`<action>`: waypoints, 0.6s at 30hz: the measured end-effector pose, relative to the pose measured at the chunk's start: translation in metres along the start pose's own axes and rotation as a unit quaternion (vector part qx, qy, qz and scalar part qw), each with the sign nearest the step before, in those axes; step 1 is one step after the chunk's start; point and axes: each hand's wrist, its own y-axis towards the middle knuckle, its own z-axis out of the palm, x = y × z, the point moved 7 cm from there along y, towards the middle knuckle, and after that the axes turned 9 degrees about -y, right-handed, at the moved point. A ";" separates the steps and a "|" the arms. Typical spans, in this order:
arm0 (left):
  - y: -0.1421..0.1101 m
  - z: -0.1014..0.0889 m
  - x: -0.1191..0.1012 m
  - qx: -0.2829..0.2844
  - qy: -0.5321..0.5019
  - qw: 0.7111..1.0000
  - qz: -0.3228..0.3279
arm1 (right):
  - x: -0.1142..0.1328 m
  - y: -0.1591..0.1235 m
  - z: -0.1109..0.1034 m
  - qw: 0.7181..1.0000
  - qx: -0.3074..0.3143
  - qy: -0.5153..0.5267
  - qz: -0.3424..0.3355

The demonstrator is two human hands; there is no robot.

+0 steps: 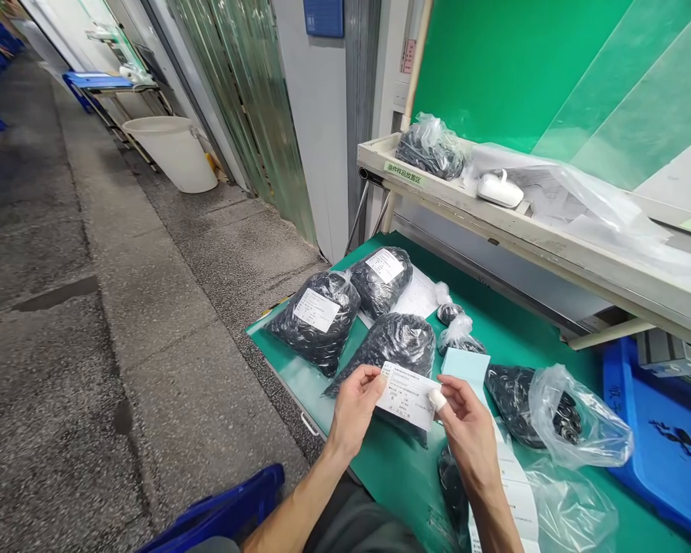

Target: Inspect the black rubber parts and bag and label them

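Observation:
A white printed label (408, 395) is stretched between my two hands, in front of a clear bag of black ring-like parts (400, 338). My left hand (354, 407) pinches the label's left edge between thumb and fingers. At its right edge my right hand (464, 415) pinches it too, the thumb tip wrapped in white. Whether the label touches the bag behind I cannot tell. Two more filled bags, a left one (316, 319) and a farther one (383, 280), carry white labels. A strip of printed label paper (512, 484) runs beneath my right forearm.
On the green table (391, 480) lie an open bag of black parts (530, 403) and small tied bags (461, 334). A blue tray (662, 438) sits at right. Above, a shelf (438, 188) holds another bag and plastic film. A blue chair (224, 511) is at lower left.

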 end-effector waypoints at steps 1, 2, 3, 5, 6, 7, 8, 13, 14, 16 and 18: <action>0.001 0.000 -0.001 -0.001 0.003 1.000 0.000 | 0.000 0.001 0.000 1.000 -0.001 0.002 0.000; 0.002 0.000 -0.001 -0.002 0.005 1.000 0.000 | 0.001 0.001 0.000 1.000 -0.002 0.003 0.001; 0.002 -0.001 -0.001 -0.003 0.007 1.000 0.000 | 0.001 0.002 0.001 1.000 -0.003 0.004 0.001; 0.004 -0.001 -0.002 -0.003 0.013 1.000 0.000 | 0.002 0.003 0.001 1.000 -0.005 0.004 0.002; 0.004 -0.001 -0.002 -0.001 0.016 1.000 0.000 | 0.002 0.003 0.001 1.000 -0.006 0.003 0.002; 0.005 -0.001 -0.001 0.003 0.020 1.000 0.000 | 0.003 0.004 0.001 1.000 -0.008 0.001 0.002; 0.005 -0.001 -0.001 0.006 0.025 1.000 0.001 | 0.003 0.004 0.001 1.000 -0.008 -0.002 0.003; 0.007 -0.002 0.003 0.014 0.033 0.999 -0.003 | 0.003 0.005 0.002 1.000 0.000 -0.005 0.006; 0.007 -0.002 0.003 0.014 0.035 0.999 -0.005 | 0.003 0.005 0.002 1.000 0.000 -0.001 0.006; 0.008 -0.003 0.004 0.013 0.047 0.999 -0.005 | 0.002 0.005 0.002 1.000 0.000 0.005 0.008; 0.009 -0.005 0.004 0.013 0.072 0.997 0.002 | 0.000 0.006 0.004 1.000 0.002 0.010 0.011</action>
